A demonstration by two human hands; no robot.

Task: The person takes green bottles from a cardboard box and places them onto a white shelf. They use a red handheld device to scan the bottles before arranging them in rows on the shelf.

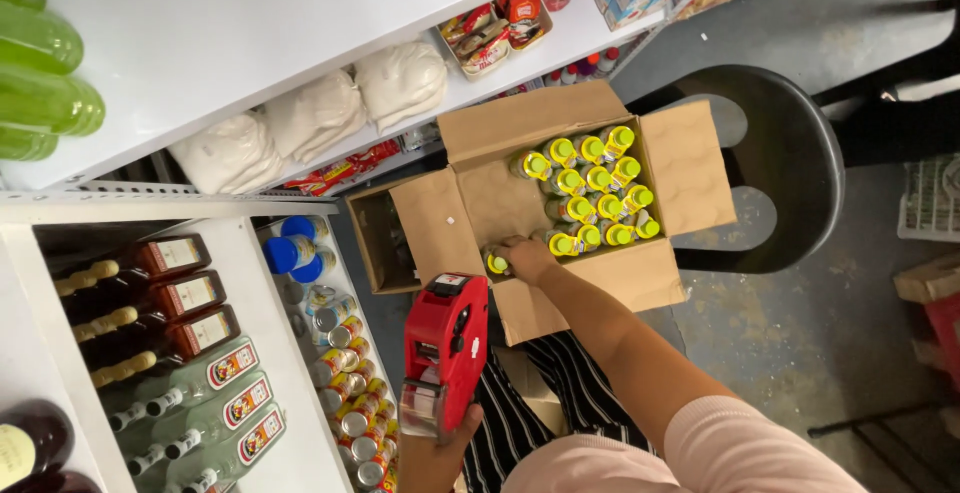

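Head view: your right hand [527, 256] is closed around a small yellow-capped bottle [497, 264] at the box floor, at 7 o'clock inside the open cardboard box [480, 208]. The remaining yellow-capped bottles [592, 190] stand upright, packed together, at 3 o'clock from that bottle. The box rests on a round black stool [790, 153]. Your left hand [447, 440], at 6 o'clock from the box, is wrapped around the grip of a red price-label gun [443, 351]; the fingers are mostly hidden behind it. White shelving [250, 13] lies at 10 o'clock, carrying white bags [310, 113]; dark bottles [150, 303] lie at 8 o'clock.
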